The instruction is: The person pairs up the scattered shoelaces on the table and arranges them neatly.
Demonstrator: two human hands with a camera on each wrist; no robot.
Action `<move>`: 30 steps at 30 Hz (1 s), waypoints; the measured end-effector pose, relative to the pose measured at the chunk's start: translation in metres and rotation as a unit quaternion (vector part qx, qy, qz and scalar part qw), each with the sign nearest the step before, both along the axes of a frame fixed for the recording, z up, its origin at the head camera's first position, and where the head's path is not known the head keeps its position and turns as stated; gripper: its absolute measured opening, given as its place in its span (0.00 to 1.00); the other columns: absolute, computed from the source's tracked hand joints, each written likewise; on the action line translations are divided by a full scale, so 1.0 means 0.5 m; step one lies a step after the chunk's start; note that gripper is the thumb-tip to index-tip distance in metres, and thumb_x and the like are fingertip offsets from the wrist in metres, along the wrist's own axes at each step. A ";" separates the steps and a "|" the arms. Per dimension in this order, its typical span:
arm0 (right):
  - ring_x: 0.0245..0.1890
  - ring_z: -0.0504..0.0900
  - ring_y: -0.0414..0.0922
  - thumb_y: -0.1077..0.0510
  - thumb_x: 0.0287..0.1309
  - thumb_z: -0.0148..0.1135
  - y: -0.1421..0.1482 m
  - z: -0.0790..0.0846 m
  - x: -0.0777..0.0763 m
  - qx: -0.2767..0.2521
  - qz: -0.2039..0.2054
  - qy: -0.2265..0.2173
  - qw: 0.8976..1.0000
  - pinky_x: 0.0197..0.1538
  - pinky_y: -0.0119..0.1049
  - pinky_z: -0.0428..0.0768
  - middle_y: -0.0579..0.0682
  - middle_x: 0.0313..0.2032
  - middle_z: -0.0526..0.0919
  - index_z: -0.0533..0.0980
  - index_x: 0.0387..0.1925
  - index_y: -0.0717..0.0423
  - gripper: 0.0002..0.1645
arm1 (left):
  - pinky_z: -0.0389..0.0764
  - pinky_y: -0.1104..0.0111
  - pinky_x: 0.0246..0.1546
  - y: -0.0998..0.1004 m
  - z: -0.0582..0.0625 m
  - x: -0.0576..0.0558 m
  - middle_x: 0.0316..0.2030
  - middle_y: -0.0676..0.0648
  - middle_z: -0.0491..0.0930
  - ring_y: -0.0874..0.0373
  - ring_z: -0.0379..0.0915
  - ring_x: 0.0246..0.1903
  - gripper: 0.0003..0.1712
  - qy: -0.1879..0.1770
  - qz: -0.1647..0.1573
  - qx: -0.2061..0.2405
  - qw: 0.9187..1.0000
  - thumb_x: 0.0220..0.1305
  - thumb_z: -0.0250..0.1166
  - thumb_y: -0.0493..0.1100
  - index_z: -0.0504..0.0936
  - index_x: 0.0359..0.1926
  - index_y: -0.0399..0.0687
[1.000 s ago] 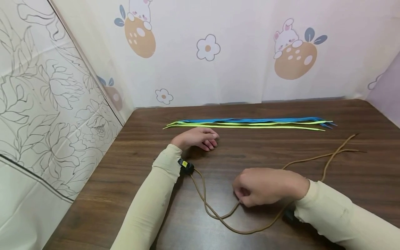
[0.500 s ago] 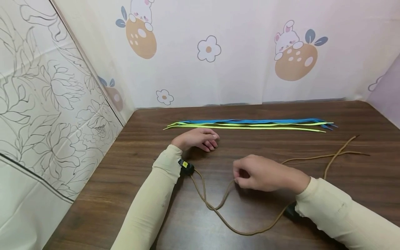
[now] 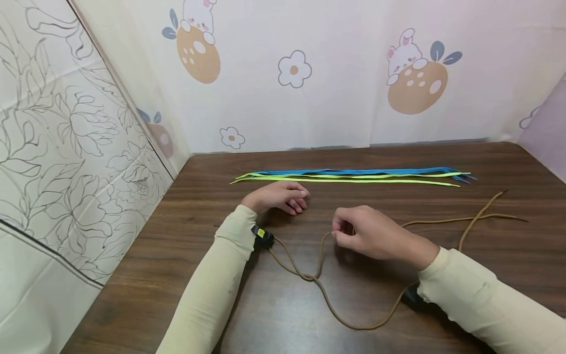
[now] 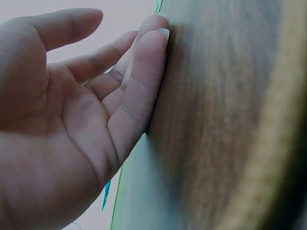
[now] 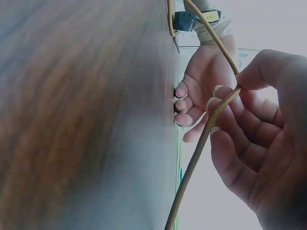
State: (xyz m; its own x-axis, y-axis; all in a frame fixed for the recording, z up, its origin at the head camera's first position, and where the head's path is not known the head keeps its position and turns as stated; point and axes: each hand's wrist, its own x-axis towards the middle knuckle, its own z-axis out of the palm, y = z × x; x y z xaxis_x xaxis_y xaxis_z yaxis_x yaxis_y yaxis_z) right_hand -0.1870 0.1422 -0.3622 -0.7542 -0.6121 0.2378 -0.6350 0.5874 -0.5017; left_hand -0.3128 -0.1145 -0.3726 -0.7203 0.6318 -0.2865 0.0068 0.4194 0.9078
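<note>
A brown round cord [image 3: 327,295] lies in crossing curves on the table between the two forearms. My right hand [image 3: 371,233] pinches it between thumb and fingers, lifted a little off the wood; the right wrist view shows the pinched cord [image 5: 211,122] running across the fingertips. In the head view my left hand [image 3: 278,195] rests on the table with relaxed, slightly bent fingers and holds nothing. The left wrist view has its fingertips [image 4: 152,52] touching the wood. Part of the cord passes under the left wrist, and two tips cross beyond the right forearm.
Blue laces [image 3: 398,171] and yellow-green laces [image 3: 353,180] lie side by side along the back of the dark wooden table [image 3: 177,265]. A patterned curtain [image 3: 336,98] hangs behind the table, and a white floral sheet [image 3: 79,147] is on the left.
My right hand has moved away from the table's front edge and up, drawing the pinched cord along. The cord's crossing has shifted the same way. The left hand has stayed put.
</note>
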 end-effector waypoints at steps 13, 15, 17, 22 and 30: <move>0.25 0.75 0.36 0.63 0.62 0.64 0.007 0.000 -0.006 -0.063 -0.033 0.023 0.997 0.30 0.32 0.76 0.36 0.24 0.76 0.74 0.30 0.45 0.10 | 0.82 0.62 0.48 0.018 0.016 0.011 0.47 0.43 0.84 0.50 0.82 0.46 0.23 0.032 -0.083 -0.017 0.996 0.76 0.56 0.51 0.77 0.60 0.39; 0.25 0.75 0.36 0.63 0.62 0.64 0.008 0.000 -0.007 -0.069 -0.039 0.025 0.997 0.30 0.32 0.76 0.37 0.24 0.76 0.74 0.30 0.46 0.10 | 0.82 0.62 0.49 0.022 0.018 0.013 0.47 0.43 0.84 0.50 0.82 0.46 0.23 0.035 -0.097 -0.016 0.995 0.76 0.56 0.51 0.77 0.60 0.39; 0.25 0.75 0.37 0.63 0.62 0.65 0.009 0.001 -0.009 -0.074 -0.045 0.029 0.996 0.30 0.33 0.76 0.37 0.25 0.76 0.74 0.31 0.46 0.09 | 0.82 0.61 0.49 0.026 0.020 0.017 0.48 0.43 0.84 0.50 0.82 0.47 0.23 0.033 -0.113 -0.012 0.993 0.77 0.56 0.51 0.77 0.60 0.38; 0.26 0.75 0.37 0.62 0.65 0.63 0.011 0.002 -0.012 -0.084 -0.060 0.036 0.994 0.30 0.33 0.76 0.39 0.25 0.76 0.75 0.33 0.48 0.07 | 0.81 0.59 0.51 0.036 0.028 0.027 0.49 0.43 0.83 0.48 0.81 0.49 0.21 0.019 -0.161 0.011 0.987 0.77 0.56 0.49 0.78 0.59 0.38; 0.24 0.73 0.38 0.62 0.65 0.63 0.014 0.001 -0.014 -0.110 -0.074 0.062 0.989 0.28 0.33 0.74 0.40 0.25 0.76 0.75 0.33 0.49 0.06 | 0.80 0.56 0.51 0.047 0.045 0.043 0.47 0.42 0.83 0.46 0.81 0.48 0.20 0.039 -0.207 0.046 0.977 0.77 0.56 0.45 0.80 0.57 0.34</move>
